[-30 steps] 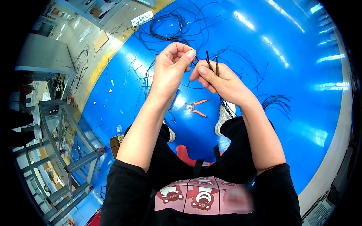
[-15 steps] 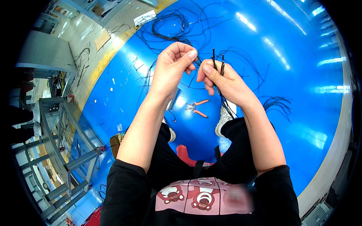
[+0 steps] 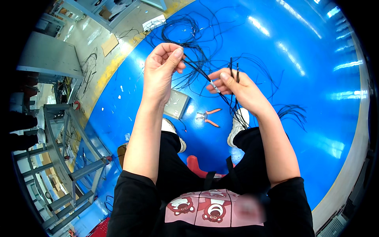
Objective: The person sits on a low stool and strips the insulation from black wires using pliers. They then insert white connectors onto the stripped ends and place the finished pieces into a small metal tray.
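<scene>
My left hand [image 3: 162,67] pinches one end of a thin black wire [image 3: 197,68] between thumb and fingers. My right hand [image 3: 237,87] grips the same wire near a small pale sleeve, with two short black wire ends sticking up from its fingers. The wire runs taut between the two hands, which are a hand's width apart above my knees. More black wires trail down from my right hand past my right leg.
Orange-handled pliers [image 3: 208,116] lie on the blue floor [image 3: 308,98] between my white shoes. A small grey box [image 3: 176,104] sits by my left wrist. A tangle of black wires [image 3: 185,31] lies ahead. Grey metal frames [image 3: 59,158] stand at left.
My hands have drawn apart: the left moved up and left, stretching the wire out between them. The right hand stayed about where it was.
</scene>
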Motion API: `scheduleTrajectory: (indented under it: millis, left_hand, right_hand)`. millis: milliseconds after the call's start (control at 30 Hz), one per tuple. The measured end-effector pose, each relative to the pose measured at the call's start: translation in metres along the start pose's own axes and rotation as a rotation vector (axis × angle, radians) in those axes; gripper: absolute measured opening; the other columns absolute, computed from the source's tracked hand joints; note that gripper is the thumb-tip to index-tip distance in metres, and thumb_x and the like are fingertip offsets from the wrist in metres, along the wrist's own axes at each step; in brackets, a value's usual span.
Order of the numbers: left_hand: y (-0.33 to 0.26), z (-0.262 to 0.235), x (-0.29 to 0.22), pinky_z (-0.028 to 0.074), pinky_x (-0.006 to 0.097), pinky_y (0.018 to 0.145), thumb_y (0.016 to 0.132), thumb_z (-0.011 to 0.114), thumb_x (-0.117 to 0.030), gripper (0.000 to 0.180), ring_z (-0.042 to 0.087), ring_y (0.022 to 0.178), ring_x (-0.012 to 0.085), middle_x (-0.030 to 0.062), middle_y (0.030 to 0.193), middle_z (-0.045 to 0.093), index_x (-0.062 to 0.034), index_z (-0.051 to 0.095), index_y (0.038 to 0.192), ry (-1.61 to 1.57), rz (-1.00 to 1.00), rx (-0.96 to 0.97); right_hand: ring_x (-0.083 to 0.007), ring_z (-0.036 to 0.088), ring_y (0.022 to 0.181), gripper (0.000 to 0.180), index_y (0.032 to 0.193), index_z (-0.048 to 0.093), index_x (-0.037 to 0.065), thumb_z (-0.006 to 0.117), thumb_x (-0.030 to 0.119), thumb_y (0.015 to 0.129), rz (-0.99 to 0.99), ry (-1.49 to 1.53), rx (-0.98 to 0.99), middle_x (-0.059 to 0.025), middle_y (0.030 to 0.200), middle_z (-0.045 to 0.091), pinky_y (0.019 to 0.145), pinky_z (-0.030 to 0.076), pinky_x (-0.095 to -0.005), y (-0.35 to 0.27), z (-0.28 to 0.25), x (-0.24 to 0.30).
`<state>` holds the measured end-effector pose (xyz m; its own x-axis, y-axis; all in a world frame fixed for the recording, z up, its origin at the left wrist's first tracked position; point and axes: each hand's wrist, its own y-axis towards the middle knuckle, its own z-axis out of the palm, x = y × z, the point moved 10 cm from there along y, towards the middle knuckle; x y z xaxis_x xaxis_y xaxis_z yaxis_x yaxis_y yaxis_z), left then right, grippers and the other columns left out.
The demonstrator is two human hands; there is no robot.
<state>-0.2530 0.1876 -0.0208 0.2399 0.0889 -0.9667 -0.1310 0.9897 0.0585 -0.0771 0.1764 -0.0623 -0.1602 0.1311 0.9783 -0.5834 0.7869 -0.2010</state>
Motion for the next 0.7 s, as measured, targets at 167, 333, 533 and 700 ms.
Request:
scheduleTrajectory:
  millis: [167,333,533,700]
  left_hand:
    - [0.000,-0.004,-0.003,0.043,0.017,0.060,0.090,0.065,-0.016,0.012,0.054,0.066,0.0046,0.0002,0.081,0.061,-0.0053,0.061,0.095,-0.007,0.033,0.004]
    - [0.003,-0.010,-0.004,0.045,0.022,0.060,0.089,0.066,-0.015,0.014,0.057,0.066,0.0082,0.0021,0.079,0.062,-0.0042,0.061,0.094,0.004,0.069,-0.042]
    - [0.001,-0.009,-0.011,0.045,0.022,0.061,0.090,0.066,-0.015,0.014,0.056,0.068,0.0078,0.0012,0.080,0.061,-0.0039,0.060,0.095,0.133,0.137,-0.105]
    - [0.003,-0.013,-0.003,0.045,0.022,0.061,0.090,0.065,-0.015,0.013,0.056,0.068,0.0073,0.0007,0.080,0.061,-0.0043,0.060,0.095,0.088,0.084,-0.092]
  right_hand:
    - [-0.0141,0.062,0.088,0.038,0.108,0.061,0.000,0.041,0.032,0.102,0.079,-0.069,0.021,-0.0049,0.085,0.062,0.079,0.048,-0.0280,0.001,0.007,-0.012]
    - [-0.0100,0.051,0.072,0.035,0.092,0.061,0.002,0.043,0.031,0.101,0.053,-0.201,-0.007,-0.0011,0.075,0.054,0.066,0.043,-0.0266,0.000,0.006,-0.007]
    - [-0.0080,0.045,0.067,0.031,0.087,0.057,0.005,0.044,0.030,0.101,0.077,-0.066,-0.071,0.0012,0.071,0.048,0.063,0.041,-0.0236,-0.002,-0.001,-0.012]
    - [-0.0072,0.044,0.066,0.029,0.089,0.058,0.005,0.045,0.028,0.101,0.053,-0.026,-0.012,0.0019,0.070,0.048,0.062,0.039,-0.0229,-0.002,0.002,-0.012]
